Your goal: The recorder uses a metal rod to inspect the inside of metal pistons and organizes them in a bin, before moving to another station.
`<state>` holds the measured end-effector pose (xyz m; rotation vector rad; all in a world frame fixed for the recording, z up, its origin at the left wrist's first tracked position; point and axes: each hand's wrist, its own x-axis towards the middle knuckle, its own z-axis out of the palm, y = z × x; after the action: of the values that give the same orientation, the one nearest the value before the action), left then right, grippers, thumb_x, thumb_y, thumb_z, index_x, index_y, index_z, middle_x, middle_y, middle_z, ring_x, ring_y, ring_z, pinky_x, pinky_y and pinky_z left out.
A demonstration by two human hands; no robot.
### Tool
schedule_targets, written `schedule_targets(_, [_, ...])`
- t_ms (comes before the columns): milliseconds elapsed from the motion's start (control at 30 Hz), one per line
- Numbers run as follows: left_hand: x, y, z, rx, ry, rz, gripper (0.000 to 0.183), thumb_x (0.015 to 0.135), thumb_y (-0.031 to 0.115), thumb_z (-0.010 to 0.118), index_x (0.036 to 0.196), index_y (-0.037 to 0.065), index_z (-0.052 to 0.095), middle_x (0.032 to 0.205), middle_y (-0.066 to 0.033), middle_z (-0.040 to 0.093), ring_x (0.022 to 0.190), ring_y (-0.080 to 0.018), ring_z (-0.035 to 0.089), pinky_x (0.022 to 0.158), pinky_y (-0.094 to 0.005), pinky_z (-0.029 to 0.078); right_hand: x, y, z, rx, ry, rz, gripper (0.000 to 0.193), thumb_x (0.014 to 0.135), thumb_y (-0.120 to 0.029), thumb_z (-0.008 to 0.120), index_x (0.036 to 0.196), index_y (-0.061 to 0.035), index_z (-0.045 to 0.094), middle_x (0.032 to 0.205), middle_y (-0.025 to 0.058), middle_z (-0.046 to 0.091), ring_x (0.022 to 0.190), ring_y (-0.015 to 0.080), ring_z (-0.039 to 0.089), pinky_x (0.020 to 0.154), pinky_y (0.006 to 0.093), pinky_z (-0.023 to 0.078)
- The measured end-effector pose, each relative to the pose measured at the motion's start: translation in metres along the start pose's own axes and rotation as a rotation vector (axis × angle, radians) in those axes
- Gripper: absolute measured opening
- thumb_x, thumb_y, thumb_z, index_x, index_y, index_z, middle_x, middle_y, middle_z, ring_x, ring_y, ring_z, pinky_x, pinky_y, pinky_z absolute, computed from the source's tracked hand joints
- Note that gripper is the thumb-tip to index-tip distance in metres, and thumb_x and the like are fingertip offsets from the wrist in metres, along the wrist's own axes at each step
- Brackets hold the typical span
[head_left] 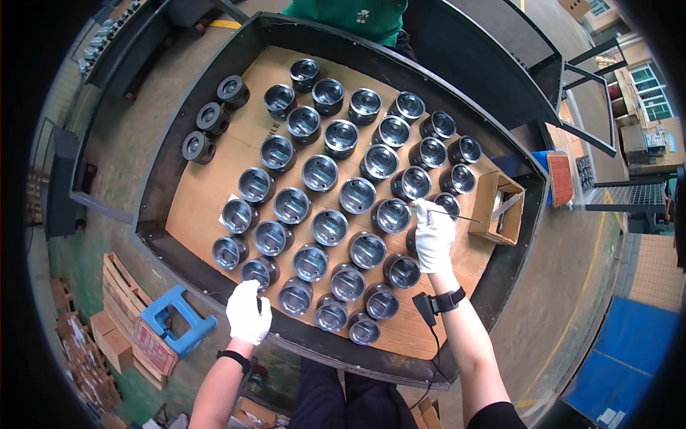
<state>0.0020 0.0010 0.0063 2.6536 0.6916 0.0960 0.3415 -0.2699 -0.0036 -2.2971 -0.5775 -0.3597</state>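
Rows of metal engine pistons [319, 172] stand with their hollow ends up on a cardboard sheet [204, 214] inside a dark, metal-walled bin. My right hand [434, 239], in a white glove, is closed around a thin metal rod [461, 217] over the right-hand rows. The rod points right, and part of a piston below is hidden by the hand. My left hand [249, 314], also gloved, is at the near left wall beside a piston [259, 273]. Its thumb is apart from the fingers, and nothing shows in it; whether it touches that piston is unclear.
Three pistons [211, 119] sit apart at the bin's left side. An open wooden box [498, 209] with tools stands at the right. The bin's dark rim [493, 114] surrounds everything. Across it stands a person in a green shirt [350, 18]. A blue stool [175, 322] is at the lower left.
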Motion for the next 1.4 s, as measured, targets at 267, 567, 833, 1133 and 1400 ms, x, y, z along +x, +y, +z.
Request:
schedule_targets(267, [0.001,0.0,-0.001,-0.033,-0.055,-0.026,0.038,0.083,0.011,0.069,0.119,-0.002,0.064,0.114,-0.0231,0.067,0.11,-0.0423,0.063,0.098,-0.05,0.05,-0.003,-0.011,0.003,-0.061,0.002,-0.033,0.011,0.093,-0.007,0.07,0.101,-0.0084,0.077,0.089,0.0083,0.075,0.079,0.0254,0.071,0.07,0.0336,0.055])
schedule_targets(567, [0.0,-0.005,0.0,-0.034,-0.046,0.0,0.034,0.086,0.011,0.066,0.118,0.0,0.064,0.114,-0.0225,0.067,0.107,-0.0414,0.064,0.096,-0.0492,0.05,-0.107,-0.06,-0.052,0.1,-0.162,0.277,0.008,0.095,-0.005,0.069,0.098,-0.0064,0.076,0.088,0.0115,0.073,0.079,0.0268,0.071,0.073,0.0354,0.056])
schedule_targets(833, [0.002,-0.001,0.001,-0.07,-0.068,-0.015,0.031,0.087,0.012,0.065,0.116,-0.001,0.065,0.113,-0.0233,0.068,0.107,-0.0419,0.064,0.096,-0.0501,0.051,-0.112,-0.058,-0.019,-0.012,-0.176,0.05,0.007,0.09,-0.003,0.073,0.094,-0.0059,0.077,0.082,0.0097,0.071,0.075,0.0274,0.069,0.067,0.0359,0.054])
schedule_targets(1133, [0.003,-0.004,-0.002,-0.099,-0.045,-0.005,0.032,0.086,0.011,0.066,0.116,-0.002,0.065,0.11,-0.0231,0.068,0.106,-0.0421,0.065,0.095,-0.0495,0.051,-0.078,-0.082,-0.006,-0.014,-0.097,0.103,0.01,0.096,-0.008,0.069,0.101,-0.0054,0.077,0.092,0.0109,0.074,0.08,0.0273,0.07,0.073,0.0356,0.056])
schedule_targets(1400, [0.002,-0.002,-0.001,-0.088,-0.035,-0.002,0.033,0.086,0.011,0.066,0.116,-0.002,0.065,0.11,-0.0233,0.068,0.106,-0.0424,0.065,0.094,-0.0499,0.051,-0.084,-0.077,-0.001,0.033,-0.156,0.169,0.013,0.096,-0.007,0.068,0.106,-0.0068,0.077,0.1,0.0113,0.076,0.087,0.0269,0.072,0.079,0.0332,0.057])
